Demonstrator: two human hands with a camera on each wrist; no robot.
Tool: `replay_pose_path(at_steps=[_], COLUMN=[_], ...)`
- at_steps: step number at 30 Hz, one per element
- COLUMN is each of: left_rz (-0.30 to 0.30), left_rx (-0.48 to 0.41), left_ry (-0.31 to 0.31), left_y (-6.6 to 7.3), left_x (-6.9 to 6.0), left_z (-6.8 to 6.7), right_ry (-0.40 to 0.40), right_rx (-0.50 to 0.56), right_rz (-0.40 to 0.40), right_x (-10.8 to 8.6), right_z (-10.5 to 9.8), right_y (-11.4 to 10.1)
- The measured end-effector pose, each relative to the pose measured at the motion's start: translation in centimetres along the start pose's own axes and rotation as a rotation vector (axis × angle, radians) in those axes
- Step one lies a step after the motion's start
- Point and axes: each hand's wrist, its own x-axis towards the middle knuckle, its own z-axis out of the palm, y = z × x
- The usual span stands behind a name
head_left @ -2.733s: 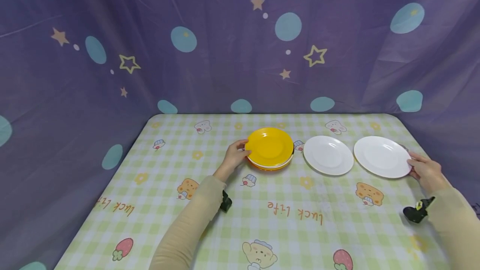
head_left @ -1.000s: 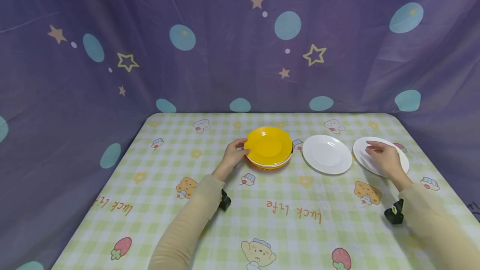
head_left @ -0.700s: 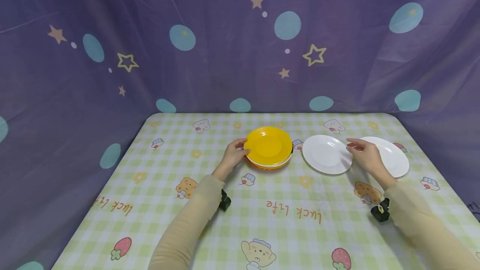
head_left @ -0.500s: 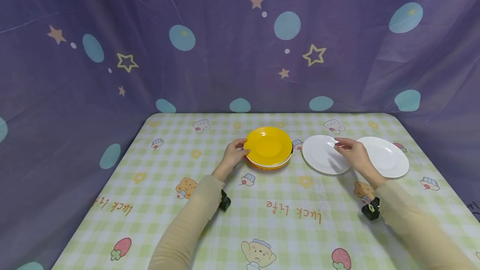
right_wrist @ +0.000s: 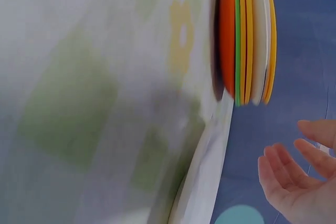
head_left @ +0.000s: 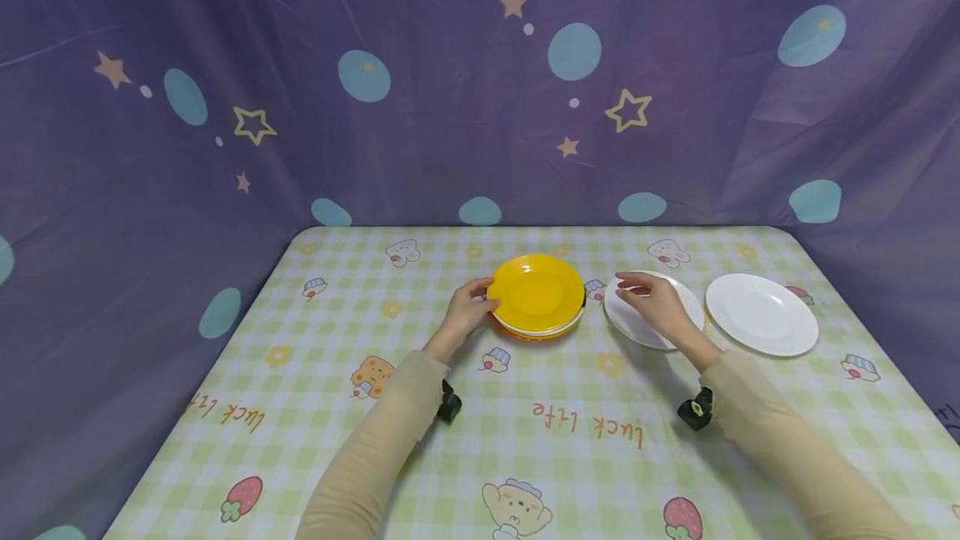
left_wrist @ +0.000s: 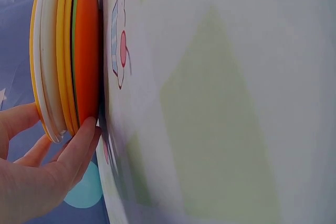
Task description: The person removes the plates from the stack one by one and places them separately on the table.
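Observation:
A stack of plates (head_left: 536, 294) with a yellow one on top stands at the middle of the table. My left hand (head_left: 467, 311) grips its left edge, thumb at the top rim and fingers at the lower side. In the left wrist view the stack (left_wrist: 65, 51) shows yellow, white, green and orange rims, orange at the bottom. My right hand (head_left: 652, 302) hovers over a white plate (head_left: 637, 333), fingers loosely bent and holding nothing. In the right wrist view this hand (right_wrist: 299, 182) is apart from the stack (right_wrist: 249, 40).
Another white plate (head_left: 761, 315) lies to the right of the first. A checked cloth with printed pictures covers the table (head_left: 420, 457). Behind it hangs a purple curtain (head_left: 450, 140) with stars and blue ovals.
My right hand let go of the far-right white plate and moved left, over that plate, then over the other white plate. My left hand stays at the stack.

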Motion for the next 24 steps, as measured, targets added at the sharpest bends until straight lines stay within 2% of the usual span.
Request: replay_pose_path(at_steps=[5,14,24], left_rz=[0.002,0.011,0.000], left_rx=[0.002,0.000,-0.002], left_ry=[0.001,0.001,-0.001], left_y=[0.0,-0.1,-0.1], left_x=[0.0,0.1,0.2], left_z=[0.0,0.0,-0.1], right_ry=[-0.026,-0.065,-0.068], right_rx=[0.030,0.051,0.092], right_rz=[0.005,0.081,0.123], right_x=[0.4,0.9,1.5], right_z=[1.3,2.9,4.1], right_y=[-1.1,-2.5,-2.6])
